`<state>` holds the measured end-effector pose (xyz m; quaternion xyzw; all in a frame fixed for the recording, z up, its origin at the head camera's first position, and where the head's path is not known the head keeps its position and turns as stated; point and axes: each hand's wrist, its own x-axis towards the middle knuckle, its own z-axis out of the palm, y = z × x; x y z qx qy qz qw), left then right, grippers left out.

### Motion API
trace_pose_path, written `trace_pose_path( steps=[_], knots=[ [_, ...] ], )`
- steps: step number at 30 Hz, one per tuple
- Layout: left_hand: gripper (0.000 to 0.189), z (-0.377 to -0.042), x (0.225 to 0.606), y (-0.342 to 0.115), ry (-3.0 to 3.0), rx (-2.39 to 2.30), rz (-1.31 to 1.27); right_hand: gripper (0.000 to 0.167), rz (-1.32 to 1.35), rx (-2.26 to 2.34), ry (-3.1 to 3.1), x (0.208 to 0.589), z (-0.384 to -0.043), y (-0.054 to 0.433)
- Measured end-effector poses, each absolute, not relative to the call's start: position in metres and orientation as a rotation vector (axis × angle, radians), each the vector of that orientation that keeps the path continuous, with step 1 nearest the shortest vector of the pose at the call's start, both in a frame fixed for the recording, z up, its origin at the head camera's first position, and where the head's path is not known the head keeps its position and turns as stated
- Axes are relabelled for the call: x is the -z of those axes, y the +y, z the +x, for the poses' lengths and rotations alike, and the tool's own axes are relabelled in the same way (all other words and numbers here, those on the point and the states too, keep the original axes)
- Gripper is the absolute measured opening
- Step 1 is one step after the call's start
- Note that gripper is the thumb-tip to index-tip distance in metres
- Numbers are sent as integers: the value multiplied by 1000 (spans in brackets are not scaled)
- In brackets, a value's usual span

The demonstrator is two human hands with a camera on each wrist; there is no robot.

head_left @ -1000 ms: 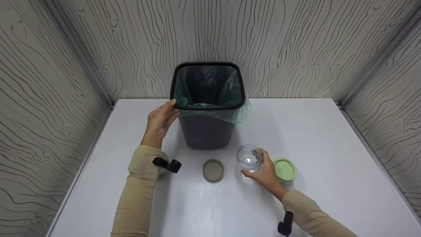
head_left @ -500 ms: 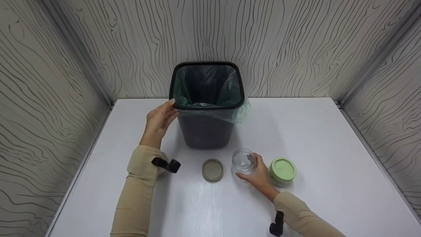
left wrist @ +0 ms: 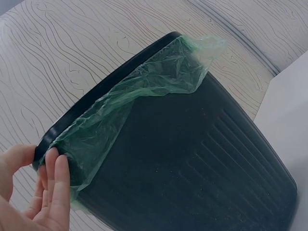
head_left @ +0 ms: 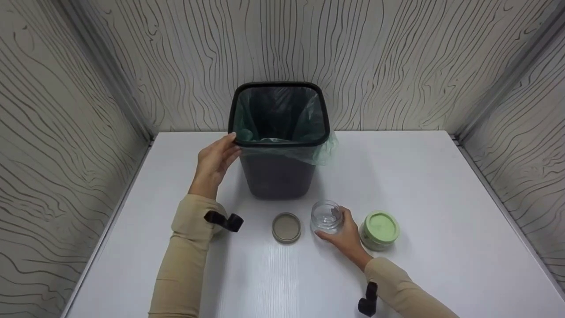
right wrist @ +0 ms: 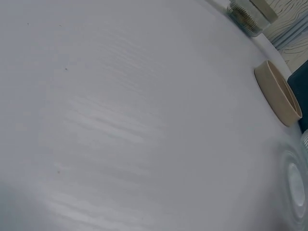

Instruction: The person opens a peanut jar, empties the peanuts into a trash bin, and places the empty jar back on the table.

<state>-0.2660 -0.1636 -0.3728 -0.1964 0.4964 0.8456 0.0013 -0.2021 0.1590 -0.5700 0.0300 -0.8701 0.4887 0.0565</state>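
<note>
Head camera: a lidless clear jar point(head_left: 325, 224) is in front of the bin point(head_left: 279, 176), slightly to its right, mouth up, axis near vertical; its squat shape gives no marked long axis. A right hand point(head_left: 345, 235) grips it, thumb and fingers curled around the side; whether the base touches the table point(head_left: 415, 176) cannot be told. The step appears to be setting the jar down, and the next move likely calls for keeping it level, then loosening the fingers. A left hand point(head_left: 212, 163) pinches the bin's near left corner, where a green bag point(left wrist: 163, 72) hangs over the rim. A brown lid point(head_left: 286, 228) lies before the bin; a green-lidded jar point(head_left: 380, 230) stands farther right.
</note>
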Motion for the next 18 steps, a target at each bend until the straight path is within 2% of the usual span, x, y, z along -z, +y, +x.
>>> trace_pose_path(
  steps=[9, 18],
  knots=[
    [32, -266, 373, -163, 1547, -2653, -633, 89, 57, -1492, -2633, 575, -202, 159],
    [20, -267, 375, -164, 1537, -2655, -622, 91, 29, -1493, -2622, 581, -204, 159]
  ],
)
